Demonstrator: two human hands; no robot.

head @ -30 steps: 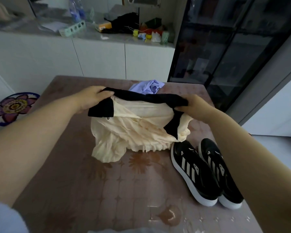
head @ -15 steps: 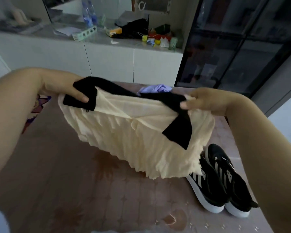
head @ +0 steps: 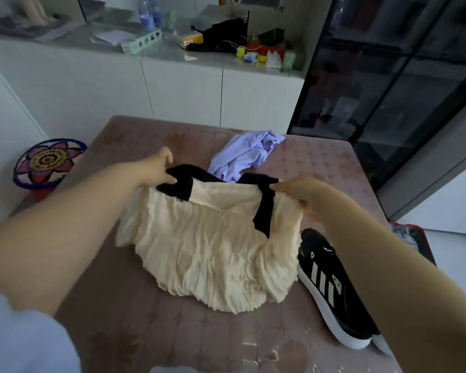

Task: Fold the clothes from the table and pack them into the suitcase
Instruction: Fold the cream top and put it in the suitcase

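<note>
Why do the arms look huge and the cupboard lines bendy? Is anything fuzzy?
Head view: the wide-angle lens bows the white cupboard edges and swells the left forearm; head view: the pale blue sleeve at bottom left is blurred, while the cream pleated skirt with black waistband looks sharp.

no readable text; labels on the bottles [head: 149,16] and box [head: 141,42] are blurred.
</note>
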